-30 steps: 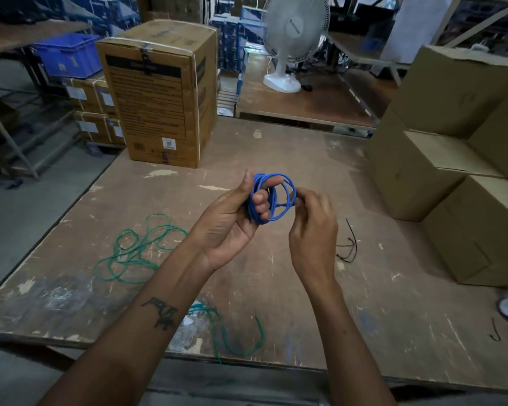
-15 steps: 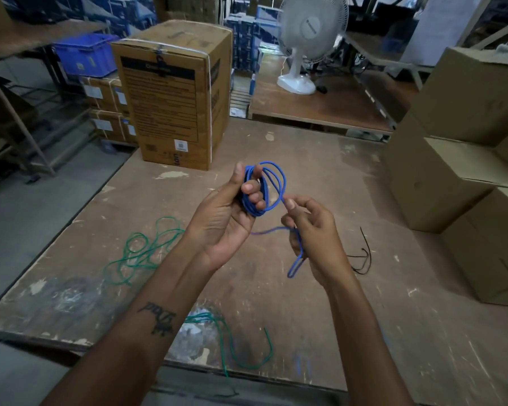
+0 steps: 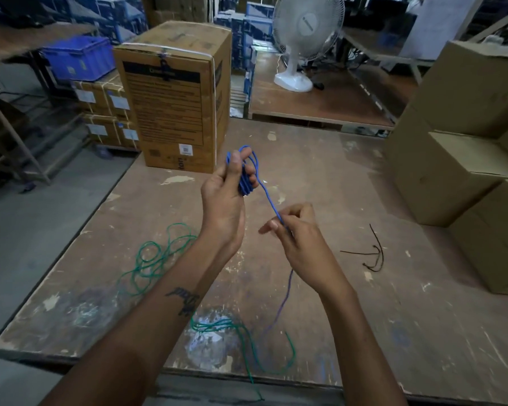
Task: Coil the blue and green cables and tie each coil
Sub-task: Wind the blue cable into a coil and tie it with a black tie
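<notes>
Fingers of the left hand [image 3: 223, 197] are clenching the thin blue cable [image 3: 248, 177] coil above the worn wooden table [image 3: 349, 183]; its free tail is slanting down-right into the right hand [image 3: 298, 238], pinching it, nearer for winding. Loose green cable [image 3: 159, 256] is lying untouched left.

Bare board of the table [image 3: 329, 183] is seen beyond the black ties [image 3: 374, 253]. To their right, passage is blocked by stacked cartons [image 3: 452, 148]; far left of them a printed box [image 3: 173, 98] stands. The near-left board is strewn with green cable [image 3: 159, 256].
</notes>
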`<state>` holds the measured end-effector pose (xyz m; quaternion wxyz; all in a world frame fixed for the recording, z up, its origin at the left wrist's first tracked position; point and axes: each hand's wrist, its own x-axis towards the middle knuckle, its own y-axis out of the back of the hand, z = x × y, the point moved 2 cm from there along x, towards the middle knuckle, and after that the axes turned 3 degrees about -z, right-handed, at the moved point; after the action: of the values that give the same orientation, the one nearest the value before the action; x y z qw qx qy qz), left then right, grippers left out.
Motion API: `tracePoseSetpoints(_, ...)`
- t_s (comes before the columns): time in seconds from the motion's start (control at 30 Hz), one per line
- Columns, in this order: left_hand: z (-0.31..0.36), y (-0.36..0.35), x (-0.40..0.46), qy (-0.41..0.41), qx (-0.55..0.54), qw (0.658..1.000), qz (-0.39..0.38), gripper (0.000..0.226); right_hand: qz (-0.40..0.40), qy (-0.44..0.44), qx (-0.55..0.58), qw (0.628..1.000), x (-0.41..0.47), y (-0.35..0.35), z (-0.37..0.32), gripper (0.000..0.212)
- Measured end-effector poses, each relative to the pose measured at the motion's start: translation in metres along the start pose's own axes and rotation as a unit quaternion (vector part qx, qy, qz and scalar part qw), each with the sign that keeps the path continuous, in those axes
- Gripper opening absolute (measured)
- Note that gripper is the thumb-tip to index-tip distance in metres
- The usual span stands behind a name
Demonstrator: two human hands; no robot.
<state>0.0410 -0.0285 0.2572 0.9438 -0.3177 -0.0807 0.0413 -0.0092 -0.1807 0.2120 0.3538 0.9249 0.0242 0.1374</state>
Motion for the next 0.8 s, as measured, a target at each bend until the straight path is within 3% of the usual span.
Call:
tracePoseSetpoints(0.1, -0.008, 0.0, 0.003, -0.031, 0.066, 0.997, 0.011, 0.019, 0.066, -0.035, 0.043, 0.996, -0.003, -0.005, -0.006, 0.022)
tracePoseSetpoints(0.23, -0.008, -0.001, 0.012, -0.029, 0.026, 0.999, 0.028, 0.022, 0.155, -0.113, 0.161, 0.968, -0.015, -0.006, -0.016, 0.007)
tracePoseSetpoints(0.33, -0.006, -0.005, 0.01, -0.064, 0.055, 0.996, 0.034, 0.016, 0.113, -0.143, 0.098, 0.978, -0.018, -0.004, -0.025, 0.016)
tracePoseSetpoints(0.43, -0.009, -0.009, -0.002, -0.135, 0.144, 0.98, 0.001, 0.016, 0.033, -0.11, 0.024, 0.993, -0.016, 0.003, -0.038, 0.025)
tracePoseSetpoints(0.53, -0.018, -0.003, -0.009, -0.223, 0.301, 0.925, -0.061, 0.009, -0.004, -0.111, 0.158, 0.981, -0.015, 0.007, -0.047, 0.032)
tracePoseSetpoints(0.67, -0.023, 0.006, -0.009, -0.333, 0.455, 0.815, -0.135, 0.031, 0.003, -0.166, 0.378, 0.911, -0.017, 0.017, -0.04, 0.041)
tracePoseSetpoints(0.73, -0.024, 0.007, -0.013, -0.367, 0.501, 0.762, -0.185, 0.02, -0.023, -0.212, 0.433, 0.876, -0.02, 0.021, -0.038, 0.043)
tracePoseSetpoints(0.8, -0.027, 0.01, -0.014, -0.369, 0.524, 0.737, -0.215, 0.019, -0.05, -0.244, 0.451, 0.857, -0.024, 0.026, -0.037, 0.055)
